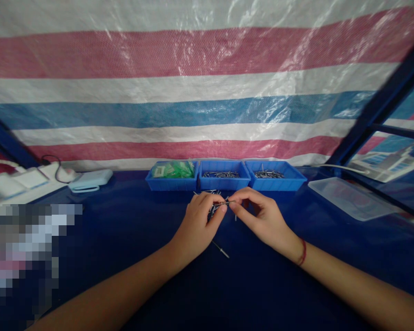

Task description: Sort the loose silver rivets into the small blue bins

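My left hand [202,216] and my right hand [262,216] meet over the middle of the table, fingertips close together. Between them they pinch a thin metal blind rivet [227,202], held roughly level, each hand at one end. Under and behind my left fingers lies a small pile of blind rivets [212,210], partly hidden by that hand. A single loose rivet [223,252], with a thin shaft and a thicker pale end, rests on the table below my left wrist. Another rivet [236,217] shows just under my right fingertips.
Three blue bins stand in a row behind my hands: the left bin [170,185] holds green plastic packets, the middle bin [224,184] and right bin [279,184] hold rivets. A clear plastic lid [352,197] lies right. A light blue case [91,180] and power strip [27,181] are left.
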`<state>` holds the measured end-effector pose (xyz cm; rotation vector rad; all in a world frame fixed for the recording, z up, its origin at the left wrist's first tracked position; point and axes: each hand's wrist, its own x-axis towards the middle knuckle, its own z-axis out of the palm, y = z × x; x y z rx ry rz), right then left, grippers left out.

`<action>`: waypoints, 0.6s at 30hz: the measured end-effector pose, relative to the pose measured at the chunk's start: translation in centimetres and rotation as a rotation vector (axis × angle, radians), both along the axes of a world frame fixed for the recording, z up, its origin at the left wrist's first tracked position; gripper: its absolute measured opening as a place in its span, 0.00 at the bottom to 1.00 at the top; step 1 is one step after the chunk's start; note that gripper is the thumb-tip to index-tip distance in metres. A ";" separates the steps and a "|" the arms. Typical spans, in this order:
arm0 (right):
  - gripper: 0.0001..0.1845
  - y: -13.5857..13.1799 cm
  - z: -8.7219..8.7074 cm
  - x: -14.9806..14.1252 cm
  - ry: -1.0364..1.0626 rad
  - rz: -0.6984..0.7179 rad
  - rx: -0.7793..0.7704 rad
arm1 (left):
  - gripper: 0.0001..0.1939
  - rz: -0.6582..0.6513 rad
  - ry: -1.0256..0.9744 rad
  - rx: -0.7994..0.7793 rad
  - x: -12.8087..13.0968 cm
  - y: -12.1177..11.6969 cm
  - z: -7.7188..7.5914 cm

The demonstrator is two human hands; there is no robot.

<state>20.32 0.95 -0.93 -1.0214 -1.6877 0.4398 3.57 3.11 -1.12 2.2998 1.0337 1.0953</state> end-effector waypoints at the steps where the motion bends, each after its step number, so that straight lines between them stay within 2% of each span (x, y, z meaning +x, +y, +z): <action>1: 0.03 0.0 0.0 0.0 0.000 -0.003 -0.004 | 0.03 0.000 -0.007 0.000 0.0 0.0 0.0; 12: 0.03 0.0 0.3 -0.1 -0.011 -0.011 -0.013 | 0.03 0.003 -0.027 0.026 -0.2 -0.2 0.2; 18: 0.03 -0.2 0.4 -0.2 -0.090 0.010 0.016 | 0.03 0.017 -0.019 0.047 -0.3 -0.4 0.3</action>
